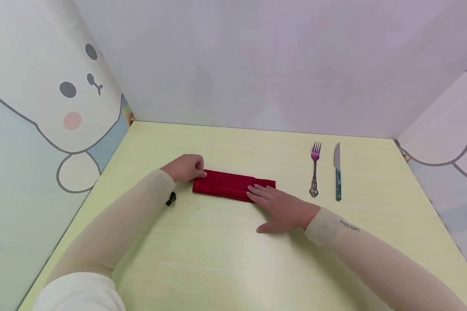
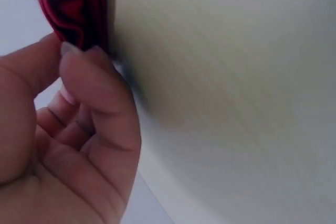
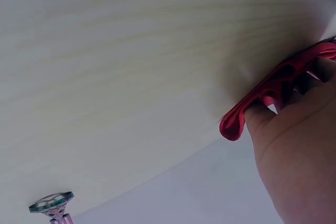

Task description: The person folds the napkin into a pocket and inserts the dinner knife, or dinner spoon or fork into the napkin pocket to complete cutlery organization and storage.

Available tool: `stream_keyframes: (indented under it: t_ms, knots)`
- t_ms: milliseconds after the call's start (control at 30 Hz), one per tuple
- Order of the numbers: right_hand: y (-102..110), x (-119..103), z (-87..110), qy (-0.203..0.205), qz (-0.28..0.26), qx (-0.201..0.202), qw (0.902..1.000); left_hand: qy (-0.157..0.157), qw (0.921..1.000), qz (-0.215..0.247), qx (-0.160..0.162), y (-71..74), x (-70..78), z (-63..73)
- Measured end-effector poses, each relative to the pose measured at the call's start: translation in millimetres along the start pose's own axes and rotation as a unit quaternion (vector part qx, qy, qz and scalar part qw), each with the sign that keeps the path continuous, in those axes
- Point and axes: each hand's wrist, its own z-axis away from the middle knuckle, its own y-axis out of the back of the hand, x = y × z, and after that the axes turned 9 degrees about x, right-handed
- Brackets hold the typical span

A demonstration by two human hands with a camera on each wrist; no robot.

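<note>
A dark red cloth napkin [image 1: 227, 185] lies folded into a long flat strip on the table. At its left end my left hand [image 1: 186, 167] pinches the edge between thumb and finger; the left wrist view shows the napkin's layered, rolled end [image 2: 73, 11] right at those fingertips. My right hand [image 1: 284, 209] rests on the strip's right end with fingers fairly straight and thumb spread away toward the front. From the right wrist, the loose folds of the napkin [image 3: 278, 85] show beneath those fingers.
Right of the napkin, a fork [image 1: 315, 168] with an ornate handle and a green-handled knife [image 1: 337, 172] lie side by side on the pale wooden table [image 1: 218, 259]. A small black item [image 1: 171, 198] shows beside my left wrist. Curtains [image 1: 257, 65] stand behind the table.
</note>
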Motion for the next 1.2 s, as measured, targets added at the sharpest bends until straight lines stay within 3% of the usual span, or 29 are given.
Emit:
stream_keyframes:
  t_ms: [133,233,467,700,833,967,1100,1200]
  knots:
    - [-1.3,2.1,0.0,0.001,-0.007,0.006,1.0,-0.004,0.9999,-0.001,0.01,-2.0,1.2,3.3]
    - [-0.1,2.4,1.0,-0.003,-0.017,0.013,0.9998,-0.005,0.9992,-0.011,0.038,-3.0,5.5,11.8]
    - [6.9,-2.7,8.7,-0.017,0.013,0.06,0.998,-0.058,0.9857,-0.082,0.135,-7.5,17.6,52.0]
    - [9.0,-11.7,20.1,-0.033,0.084,0.137,0.9864,-0.138,0.967,-0.171,0.128,-25.5,20.9,86.1]
    - [6.3,-16.8,21.4,-0.067,0.089,0.149,0.9826,-0.168,0.9578,-0.201,0.118,-33.5,22.7,88.0]
    - [5.0,-20.2,16.9,-0.095,0.093,0.126,0.9831,-0.198,0.9442,-0.234,0.121,-39.9,23.1,80.0]
    - [5.3,-20.5,9.9,-0.084,0.12,0.112,0.9828,-0.215,0.93,-0.268,0.129,-44.6,23.8,69.5]
    - [4.9,-19.3,4.8,-0.059,0.148,0.116,0.9804,-0.217,0.9262,-0.281,0.128,-44.5,25.9,61.8]
